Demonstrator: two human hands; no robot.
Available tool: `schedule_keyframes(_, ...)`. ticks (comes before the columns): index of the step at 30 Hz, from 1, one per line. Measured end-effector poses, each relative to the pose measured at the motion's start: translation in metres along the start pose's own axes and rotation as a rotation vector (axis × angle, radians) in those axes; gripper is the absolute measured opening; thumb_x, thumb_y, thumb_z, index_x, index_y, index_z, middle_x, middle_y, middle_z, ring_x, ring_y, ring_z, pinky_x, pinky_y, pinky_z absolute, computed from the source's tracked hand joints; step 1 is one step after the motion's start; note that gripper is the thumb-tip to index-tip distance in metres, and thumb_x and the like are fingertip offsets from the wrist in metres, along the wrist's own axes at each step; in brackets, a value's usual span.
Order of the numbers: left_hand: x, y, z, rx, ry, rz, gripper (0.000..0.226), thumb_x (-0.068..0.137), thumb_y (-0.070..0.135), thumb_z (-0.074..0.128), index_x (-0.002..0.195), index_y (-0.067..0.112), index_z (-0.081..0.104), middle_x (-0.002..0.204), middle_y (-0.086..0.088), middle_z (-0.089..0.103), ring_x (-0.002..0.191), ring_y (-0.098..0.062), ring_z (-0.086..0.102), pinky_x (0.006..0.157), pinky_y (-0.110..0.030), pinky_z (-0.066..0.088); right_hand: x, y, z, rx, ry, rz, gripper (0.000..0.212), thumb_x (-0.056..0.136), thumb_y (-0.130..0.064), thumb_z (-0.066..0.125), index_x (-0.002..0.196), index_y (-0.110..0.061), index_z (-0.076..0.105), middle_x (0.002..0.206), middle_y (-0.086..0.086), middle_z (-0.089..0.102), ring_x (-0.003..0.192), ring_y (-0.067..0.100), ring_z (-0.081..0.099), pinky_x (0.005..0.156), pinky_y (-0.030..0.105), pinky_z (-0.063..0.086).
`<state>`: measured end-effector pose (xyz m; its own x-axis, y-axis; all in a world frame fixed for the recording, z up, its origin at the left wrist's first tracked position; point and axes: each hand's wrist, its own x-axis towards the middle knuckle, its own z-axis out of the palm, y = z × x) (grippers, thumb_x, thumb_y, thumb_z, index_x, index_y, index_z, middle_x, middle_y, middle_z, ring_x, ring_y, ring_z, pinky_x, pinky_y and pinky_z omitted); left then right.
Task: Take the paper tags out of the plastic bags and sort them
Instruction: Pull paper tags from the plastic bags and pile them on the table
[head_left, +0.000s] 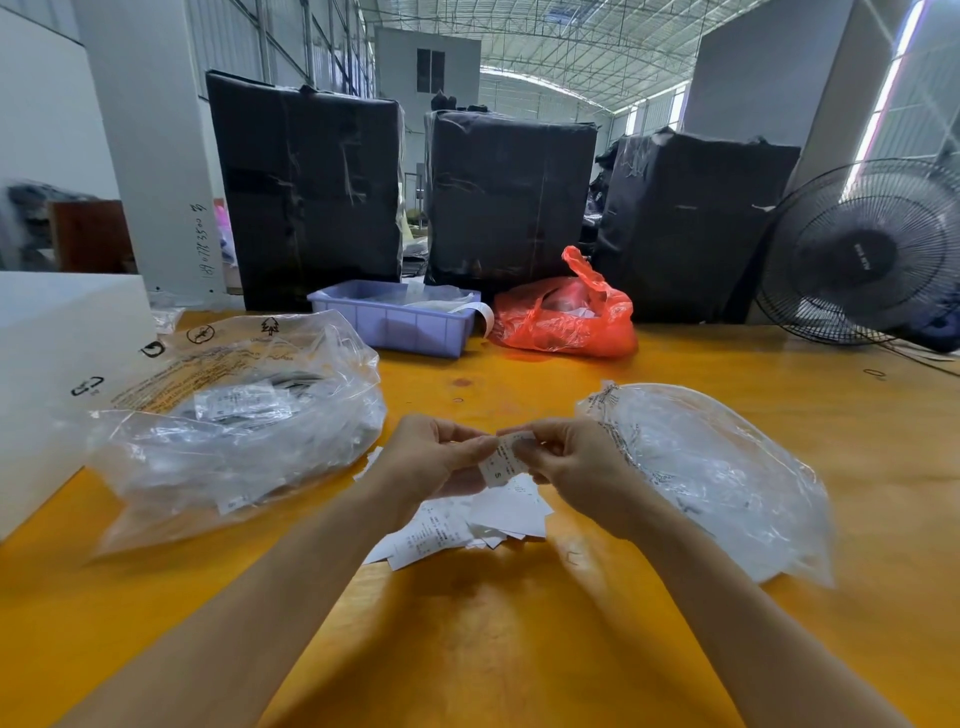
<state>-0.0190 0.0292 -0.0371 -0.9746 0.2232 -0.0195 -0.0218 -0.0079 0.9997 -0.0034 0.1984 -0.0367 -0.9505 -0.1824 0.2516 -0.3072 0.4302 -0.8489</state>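
Nearest to us, both bare forearms reach out over the orange table (498, 649). Our left hand (434, 460) and our right hand (574, 462) meet above its middle, and together they hold one small paper tag (503, 460): the left fingertips pinch its left edge, the right thumb and forefinger pinch its upper right corner. The tag hangs tilted between them, with printed lines and a letter S on it; the finer print is too small for us to read.

Directly under the hands lies a loose pile of tags (467, 525), white slips overlapping one another flat on the table.

To the right of the pile, just beside our right wrist, a flattened clear bag (727, 478) rests on the table, crumpled, with dark print along its near edge. To the left lies a fuller clear bag (234, 415), bulging, with warning print and symbols on its upper face; we see white slips inside it, though the glare keeps us from telling how many. Its left side touches a white box (57, 364).

Farther back stand a lilac plastic tray (395, 325) holding pale material and, close to its right, a red plastic bag (566, 317). Behind them three black wrapped bales (498, 197) stand upright in a row. At the far right a black fan (872, 254) faces the table.
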Motion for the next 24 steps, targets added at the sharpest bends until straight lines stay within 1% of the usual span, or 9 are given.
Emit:
schedule_keyframes(3, 0.0, -0.003, 0.004, -0.017, 0.008, 0.01, 0.007, 0.082, 0.014, 0.066, 0.082, 0.007, 0.067, 0.082, -0.014, 0.072, 0.072, -0.02, 0.072, 0.058, -0.025, 0.058, 0.002, 0.0, 0.004, 0.005, 0.032, 0.029, 0.036, 0.09, -0.008, 0.06, 0.126, -0.009, 0.054, 0.092, 0.013, 0.063, 0.078, 0.019, 0.058, 0.07, 0.031, 0.052)
schedule_keyframes(6, 0.001, -0.006, 0.007, -0.08, 0.058, 0.006, 0.016, 0.083, 0.02, 0.065, 0.083, 0.004, 0.065, 0.083, -0.017, 0.071, 0.07, -0.022, 0.072, 0.055, -0.023, 0.057, 0.002, -0.001, 0.008, 0.026, 0.217, -0.018, 0.036, 0.078, -0.009, 0.075, 0.109, -0.011, 0.058, 0.084, 0.012, 0.065, 0.076, 0.023, 0.064, 0.07, 0.037, 0.055)
schedule_keyframes(8, 0.003, -0.007, 0.008, -0.129, 0.11, -0.006, 0.017, 0.083, 0.021, 0.066, 0.079, 0.004, 0.064, 0.082, -0.016, 0.07, 0.07, -0.022, 0.071, 0.053, -0.023, 0.056, 0.001, -0.001, 0.013, -0.033, 0.293, -0.086, 0.019, 0.077, -0.009, 0.075, 0.094, -0.008, 0.066, 0.079, 0.008, 0.068, 0.072, 0.022, 0.065, 0.067, 0.031, 0.056)
schedule_keyframes(10, 0.005, -0.009, 0.009, -0.19, 0.153, -0.024, 0.016, 0.083, 0.019, 0.068, 0.075, 0.006, 0.063, 0.079, -0.015, 0.069, 0.07, -0.022, 0.068, 0.051, -0.023, 0.055, 0.001, -0.001, 0.019, -0.106, 0.332, -0.141, 0.009, 0.084, -0.008, 0.069, 0.091, -0.004, 0.071, 0.075, 0.002, 0.067, 0.066, 0.016, 0.062, 0.061, 0.024, 0.053)
schedule_keyframes(13, 0.006, -0.009, 0.011, -0.315, 0.175, -0.061, 0.014, 0.081, 0.015, 0.071, 0.072, 0.008, 0.063, 0.074, -0.013, 0.067, 0.069, -0.022, 0.065, 0.051, -0.026, 0.054, 0.001, -0.003, 0.023, -0.147, 0.307, -0.156, 0.018, 0.09, -0.006, 0.059, 0.104, -0.001, 0.07, 0.081, 0.0, 0.061, 0.064, 0.005, 0.054, 0.056, 0.013, 0.047)
schedule_keyframes(15, 0.006, -0.009, 0.012, -0.391, 0.177, -0.072, 0.011, 0.079, 0.012, 0.071, 0.072, 0.008, 0.064, 0.073, -0.013, 0.067, 0.07, -0.024, 0.065, 0.055, -0.029, 0.054, 0.0, -0.004, 0.024, -0.148, 0.281, -0.166, 0.025, 0.09, -0.004, 0.059, 0.113, -0.004, 0.066, 0.086, 0.002, 0.061, 0.067, 0.001, 0.054, 0.058, 0.008, 0.045)
schedule_keyframes(18, 0.004, -0.007, 0.015, -0.423, 0.198, -0.08, 0.009, 0.079, 0.014, 0.071, 0.078, 0.008, 0.065, 0.076, -0.012, 0.067, 0.076, -0.025, 0.064, 0.057, -0.029, 0.053, -0.001, -0.006, 0.023, -0.146, 0.333, -0.182, 0.018, 0.089, -0.012, 0.063, 0.105, -0.007, 0.07, 0.084, 0.001, 0.066, 0.072, 0.007, 0.058, 0.065, 0.015, 0.05)
schedule_keyframes(20, 0.003, -0.006, 0.016, -0.433, 0.211, -0.086, 0.012, 0.08, 0.017, 0.071, 0.085, 0.008, 0.065, 0.079, -0.011, 0.066, 0.079, -0.025, 0.063, 0.06, -0.029, 0.051, -0.001, -0.007, 0.024, -0.152, 0.327, -0.192, 0.015, 0.09, -0.02, 0.062, 0.096, -0.01, 0.073, 0.084, -0.002, 0.064, 0.075, 0.009, 0.056, 0.067, 0.02, 0.047)
schedule_keyframes(24, -0.001, -0.003, 0.014, -0.472, 0.219, -0.107, 0.011, 0.08, 0.021, 0.07, 0.082, 0.011, 0.066, 0.082, -0.01, 0.064, 0.075, -0.022, 0.058, 0.061, -0.029, 0.049, -0.002, -0.006, 0.032, -0.109, 0.233, -0.203, 0.022, 0.083, -0.026, 0.07, 0.102, -0.015, 0.072, 0.096, -0.006, 0.059, 0.079, 0.0, 0.056, 0.068, 0.011, 0.045)
